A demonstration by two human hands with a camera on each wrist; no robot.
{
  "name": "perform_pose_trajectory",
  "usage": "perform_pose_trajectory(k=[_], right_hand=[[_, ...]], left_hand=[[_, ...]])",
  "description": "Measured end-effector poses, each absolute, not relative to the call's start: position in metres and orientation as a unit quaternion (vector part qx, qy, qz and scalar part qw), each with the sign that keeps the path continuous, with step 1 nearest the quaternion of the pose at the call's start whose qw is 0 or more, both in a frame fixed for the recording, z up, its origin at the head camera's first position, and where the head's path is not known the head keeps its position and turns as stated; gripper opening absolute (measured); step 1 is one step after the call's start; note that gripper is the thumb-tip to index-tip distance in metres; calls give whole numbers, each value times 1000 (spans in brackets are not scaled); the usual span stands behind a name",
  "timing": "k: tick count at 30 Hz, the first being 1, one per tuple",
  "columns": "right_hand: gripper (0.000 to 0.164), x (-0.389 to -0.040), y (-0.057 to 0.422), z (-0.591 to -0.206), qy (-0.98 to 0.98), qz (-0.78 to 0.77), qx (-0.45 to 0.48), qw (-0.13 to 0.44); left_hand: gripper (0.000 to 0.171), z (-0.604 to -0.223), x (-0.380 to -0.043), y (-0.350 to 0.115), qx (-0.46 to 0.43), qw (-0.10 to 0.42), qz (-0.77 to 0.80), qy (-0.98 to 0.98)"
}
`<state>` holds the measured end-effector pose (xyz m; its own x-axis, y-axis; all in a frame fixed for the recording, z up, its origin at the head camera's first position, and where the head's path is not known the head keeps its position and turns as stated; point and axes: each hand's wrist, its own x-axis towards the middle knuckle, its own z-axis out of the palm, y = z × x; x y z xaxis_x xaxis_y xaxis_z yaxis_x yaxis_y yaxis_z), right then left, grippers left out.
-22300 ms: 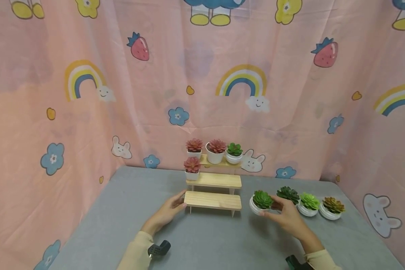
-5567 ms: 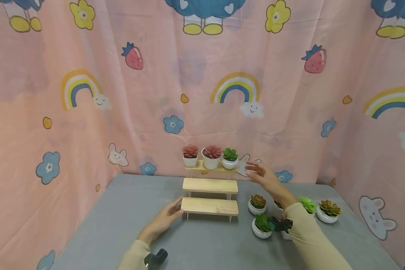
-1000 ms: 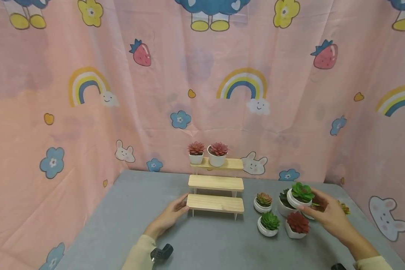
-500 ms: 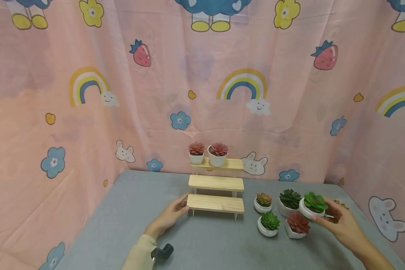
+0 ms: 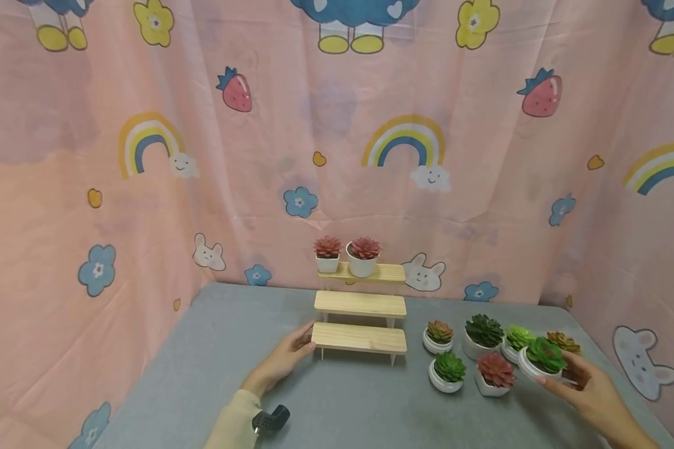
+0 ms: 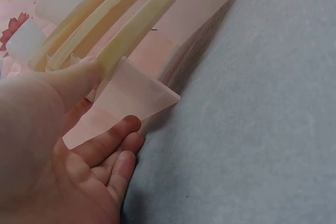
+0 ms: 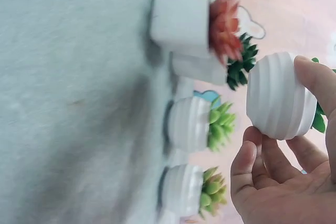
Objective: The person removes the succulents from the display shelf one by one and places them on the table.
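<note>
A three-tier wooden step stand with translucent legs stands mid-table. My left hand grips the left end of its lowest tier, thumb against the plank end and fingers beside the leg. My right hand pinches the ribbed white pot of a green succulent at the table's right. In the right wrist view the pot is raised above the table between thumb and fingers. Two pinkish-red succulents remain on the top tier, one in a square pot, one in a round pot.
Right of the stand sit several potted succulents: orange-green, green, dark green, red in a square pot, light green and yellow-brown. A pink patterned curtain hangs behind the grey table.
The green succulent left the top tier; my right hand has since carried it right and toward me, past the dark green one. Earlier, a red succulent left the middle tier. The left hand stays put.
</note>
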<state>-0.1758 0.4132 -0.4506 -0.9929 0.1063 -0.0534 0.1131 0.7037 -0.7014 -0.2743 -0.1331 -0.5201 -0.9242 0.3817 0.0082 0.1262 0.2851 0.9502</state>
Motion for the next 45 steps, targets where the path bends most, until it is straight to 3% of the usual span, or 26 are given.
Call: perform_pose_trajectory(k=[7,18,45], right_hand=[[89,-176,422,-471,932,-359,56,-7],[103,-182,430,-489,917,-371,118,89],[103,-192,440,-509,923,-360,102,94]], left_hand=[[68,-518,-273,-133,154,116,580,791],[67,-519,-275,-134,162,111,576,794],[67,-524,-276,-136,154,114,584,789]])
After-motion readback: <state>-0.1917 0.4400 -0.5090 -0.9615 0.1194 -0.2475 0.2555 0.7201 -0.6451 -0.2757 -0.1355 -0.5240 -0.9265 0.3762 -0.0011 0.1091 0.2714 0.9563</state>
